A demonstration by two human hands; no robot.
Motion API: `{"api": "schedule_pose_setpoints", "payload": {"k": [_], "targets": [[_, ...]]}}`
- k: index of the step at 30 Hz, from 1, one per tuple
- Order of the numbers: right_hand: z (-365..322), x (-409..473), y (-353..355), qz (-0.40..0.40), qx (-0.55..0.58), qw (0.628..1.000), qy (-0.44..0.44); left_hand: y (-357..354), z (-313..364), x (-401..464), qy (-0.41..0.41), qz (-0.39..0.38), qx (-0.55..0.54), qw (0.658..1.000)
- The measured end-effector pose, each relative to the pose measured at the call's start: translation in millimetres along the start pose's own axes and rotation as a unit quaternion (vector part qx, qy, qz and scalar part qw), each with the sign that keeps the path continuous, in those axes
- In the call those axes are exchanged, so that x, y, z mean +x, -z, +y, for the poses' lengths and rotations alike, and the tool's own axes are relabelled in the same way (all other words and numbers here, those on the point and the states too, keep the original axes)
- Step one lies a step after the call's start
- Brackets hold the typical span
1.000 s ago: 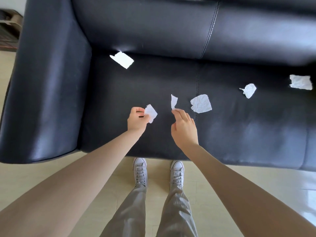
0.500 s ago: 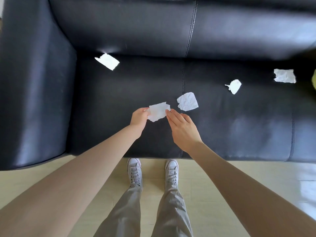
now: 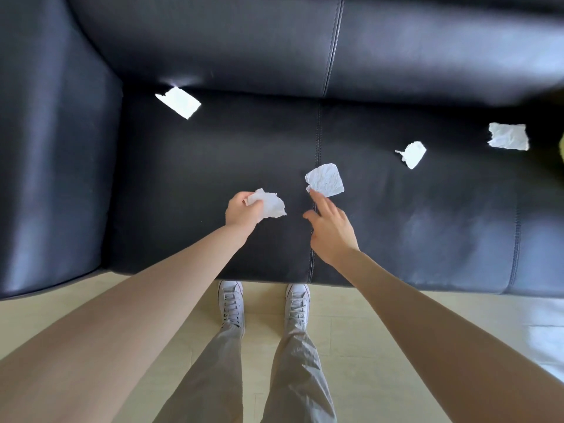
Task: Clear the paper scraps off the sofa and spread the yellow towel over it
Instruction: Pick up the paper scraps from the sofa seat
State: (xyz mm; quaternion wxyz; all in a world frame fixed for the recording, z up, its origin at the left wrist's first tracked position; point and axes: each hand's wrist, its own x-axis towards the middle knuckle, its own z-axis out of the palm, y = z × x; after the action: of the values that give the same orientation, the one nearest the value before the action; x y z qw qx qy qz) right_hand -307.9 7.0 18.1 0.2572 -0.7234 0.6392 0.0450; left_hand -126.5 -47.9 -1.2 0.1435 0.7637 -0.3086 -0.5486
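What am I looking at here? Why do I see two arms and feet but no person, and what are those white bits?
The camera sits on a person's head and looks down, so you see only their own arms, grey trousers and white sneakers, never the rest of them. They stand on a pale floor in front of a black leather sofa.

The white bits are torn paper scraps. The left hand holds crumpled white paper scraps in its curled fingers. The right hand is open and reaches for a squarish white scrap lying near the seam in the seat.

Three more lie on the seat: a flat one at the back left, a small one and a bigger one at the far right. A sliver of something yellow-green peeks in at the right edge.
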Motion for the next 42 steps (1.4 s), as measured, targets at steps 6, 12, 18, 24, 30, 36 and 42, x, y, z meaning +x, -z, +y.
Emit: {"api": "schedule_pose_setpoints", "payload": {"k": [6, 12, 18, 24, 30, 36, 42], "targets": [[15, 29, 16, -0.089, 0.050, 0.989, -0.103, 2, 5, 5, 0.008, 0.017, -0.038, 0.999], [7, 39, 14, -0.135, 0.054, 0.979, -0.142, 20, 4, 7, 0.036, 0.026, -0.083, 0.996], [-14, 45, 7, -0.102, 0.145, 0.962, -0.207, 41, -4, 11, 0.061, 0.033, -0.189, 0.980], [-58, 52, 12, -0.032, 0.148, 0.982, -0.113, 62, -13, 13, 0.122, -0.014, -0.314, 0.941], [-104, 52, -1, -0.127, 0.091, 0.985, 0.068, 76, -20, 16, 0.154, -0.042, -0.357, 0.921], [-124, 56, -17, -0.200, 0.094, 0.974, 0.049, 94, -24, 23, 0.139, -0.062, -0.299, 0.942], [-124, 64, -18, -0.209, 0.078, 0.974, 0.045, 109, -37, 32, 0.104, -0.033, -0.182, 0.977]]}}
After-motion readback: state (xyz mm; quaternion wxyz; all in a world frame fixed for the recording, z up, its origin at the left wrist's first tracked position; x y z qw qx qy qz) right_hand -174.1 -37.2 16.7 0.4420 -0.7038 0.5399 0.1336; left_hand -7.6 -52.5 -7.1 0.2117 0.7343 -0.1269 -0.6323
